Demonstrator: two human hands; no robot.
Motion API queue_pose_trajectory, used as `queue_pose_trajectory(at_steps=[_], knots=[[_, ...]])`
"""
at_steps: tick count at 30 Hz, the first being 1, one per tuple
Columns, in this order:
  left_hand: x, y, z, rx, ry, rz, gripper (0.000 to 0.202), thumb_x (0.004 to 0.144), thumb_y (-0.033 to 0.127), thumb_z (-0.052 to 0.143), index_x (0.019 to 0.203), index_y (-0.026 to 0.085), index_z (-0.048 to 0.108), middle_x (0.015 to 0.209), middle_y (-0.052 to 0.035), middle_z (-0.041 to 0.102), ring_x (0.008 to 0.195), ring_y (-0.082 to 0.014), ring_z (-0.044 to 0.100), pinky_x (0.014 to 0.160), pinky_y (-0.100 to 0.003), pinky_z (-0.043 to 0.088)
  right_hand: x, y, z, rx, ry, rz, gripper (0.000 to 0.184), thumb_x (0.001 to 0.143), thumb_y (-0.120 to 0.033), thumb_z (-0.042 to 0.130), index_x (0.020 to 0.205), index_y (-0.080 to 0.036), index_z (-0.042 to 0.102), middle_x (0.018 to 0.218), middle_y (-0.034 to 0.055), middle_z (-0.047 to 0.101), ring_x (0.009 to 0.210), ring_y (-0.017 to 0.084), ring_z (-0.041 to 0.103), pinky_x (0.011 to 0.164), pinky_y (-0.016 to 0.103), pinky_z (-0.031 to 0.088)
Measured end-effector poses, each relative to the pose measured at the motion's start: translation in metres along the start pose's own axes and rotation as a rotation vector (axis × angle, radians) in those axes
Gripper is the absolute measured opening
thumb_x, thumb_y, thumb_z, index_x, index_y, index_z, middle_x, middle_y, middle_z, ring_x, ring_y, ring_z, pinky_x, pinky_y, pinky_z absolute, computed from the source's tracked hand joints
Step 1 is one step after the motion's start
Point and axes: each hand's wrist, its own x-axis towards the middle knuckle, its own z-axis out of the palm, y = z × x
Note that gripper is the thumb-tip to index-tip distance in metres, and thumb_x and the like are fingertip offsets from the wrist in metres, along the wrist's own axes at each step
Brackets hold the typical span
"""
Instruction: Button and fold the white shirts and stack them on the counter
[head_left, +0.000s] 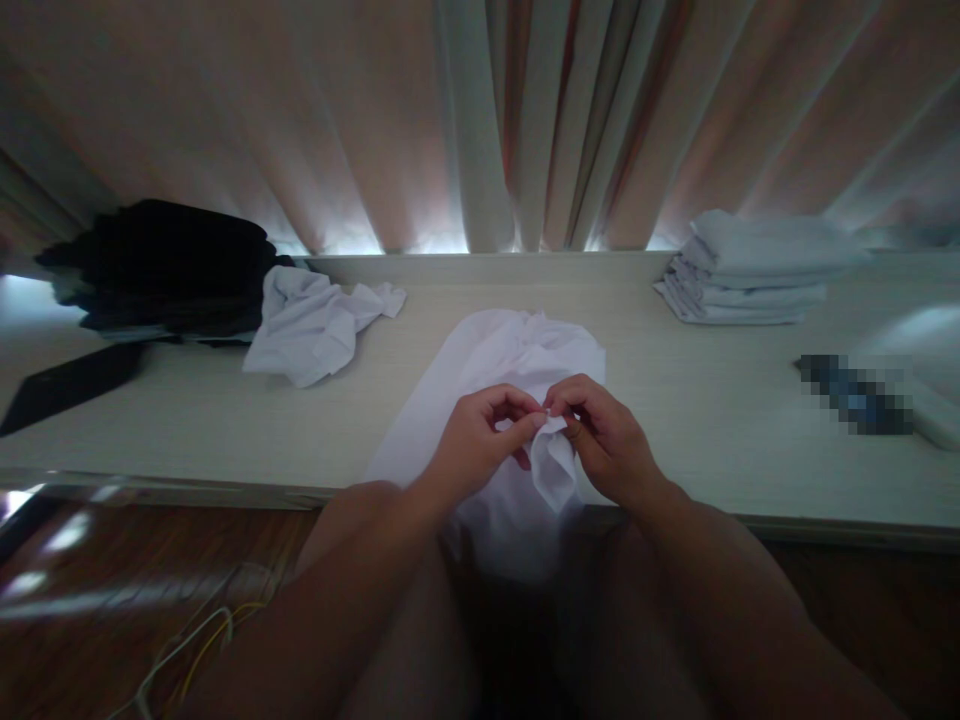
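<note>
The thin white cloth lies just below the middle of the frame, smooth and matte, rounded at its far end and softly rucked, running toward me across the counter and over its near edge between my knees. A small flap of it, crisp and pointed at the bottom, stands up at my fingertips. My left hand has thumb and forefinger pinched together on the top of that flap, and my right hand, with a thin ring on it, is closed on the same spot from the other side, so the fingers of both hands nearly meet. The counter is pale and faintly grained. At its left lies a crumpled white cloth, limp and twisted at one end, against a bulky heap of black fabric; nearer the left edge is a flat, dark, angular thing. At upper right sits a neat stack of folded white cloths, layers showing, and below it a pixelated patch hides something. Pleated curtains fill the top; at lower left, thin cables curl over a glossy wooden floor.
</note>
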Motion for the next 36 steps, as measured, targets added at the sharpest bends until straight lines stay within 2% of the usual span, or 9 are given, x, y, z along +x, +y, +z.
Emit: queue_pose_trajectory(at_steps=[7, 11, 16, 22, 27, 36], knots=[[0.004, -0.004, -0.006, -0.181, -0.117, -0.152, 0.019, 0.08, 0.031, 0.074, 0.081, 0.015, 0.065, 0.07, 0.0017, 0.062, 0.054, -0.008, 0.058, 0.043, -0.017, 0.052, 0.0, 0.001, 0.002, 0.025, -0.014, -0.008, 0.017, 0.092, -0.006, 0.047, 0.097, -0.022, 0.053, 0.095, 0.0037, 0.057, 0.088, 0.017, 0.054, 0.078, 0.032, 0.044], [0.007, -0.007, -0.012, -0.207, -0.211, -0.203, 0.019, 0.082, 0.033, 0.071, 0.084, 0.014, 0.067, 0.075, -0.0004, 0.06, 0.063, -0.0109, 0.059, 0.043, -0.019, 0.054, 0.0, 0.001, 0.003, 0.017, -0.037, 0.013, 0.017, 0.092, -0.007, 0.048, 0.097, -0.022, 0.054, 0.094, 0.0033, 0.057, 0.087, 0.016, 0.054, 0.077, 0.031, 0.044], [0.009, -0.01, -0.017, -0.193, -0.296, -0.245, 0.023, 0.085, 0.038, 0.067, 0.089, 0.015, 0.065, 0.076, -0.0004, 0.056, 0.064, -0.0114, 0.057, 0.041, -0.018, 0.053, 0.001, 0.0, 0.002, -0.024, -0.074, 0.01, 0.015, 0.093, -0.008, 0.049, 0.098, -0.021, 0.054, 0.093, 0.0033, 0.057, 0.087, 0.016, 0.054, 0.077, 0.031, 0.044], [0.007, -0.006, -0.015, -0.145, -0.318, -0.207, 0.02, 0.087, 0.036, 0.064, 0.089, 0.017, 0.059, 0.073, 0.0023, 0.054, 0.057, -0.0097, 0.057, 0.041, -0.019, 0.053, 0.001, 0.001, 0.003, -0.031, -0.069, -0.029, 0.017, 0.095, -0.008, 0.045, 0.101, -0.022, 0.054, 0.097, 0.004, 0.057, 0.091, 0.016, 0.054, 0.082, 0.032, 0.044], [0.005, -0.002, -0.01, -0.088, -0.288, -0.201, 0.02, 0.087, 0.035, 0.064, 0.089, 0.017, 0.055, 0.069, 0.0043, 0.053, 0.054, -0.0098, 0.058, 0.039, -0.02, 0.054, 0.001, 0.006, 0.002, -0.02, -0.098, -0.025, 0.017, 0.096, -0.01, 0.045, 0.101, -0.022, 0.054, 0.097, 0.0039, 0.057, 0.091, 0.017, 0.055, 0.083, 0.032, 0.045], [0.006, -0.006, -0.016, -0.055, -0.329, -0.217, 0.023, 0.088, 0.04, 0.062, 0.092, 0.018, 0.057, 0.079, 0.0012, 0.058, 0.06, -0.0115, 0.062, 0.042, -0.022, 0.056, 0.002, 0.004, 0.003, -0.03, -0.137, 0.038, 0.012, 0.095, -0.013, 0.049, 0.098, -0.022, 0.057, 0.093, 0.0032, 0.059, 0.087, 0.017, 0.056, 0.078, 0.032, 0.045]])
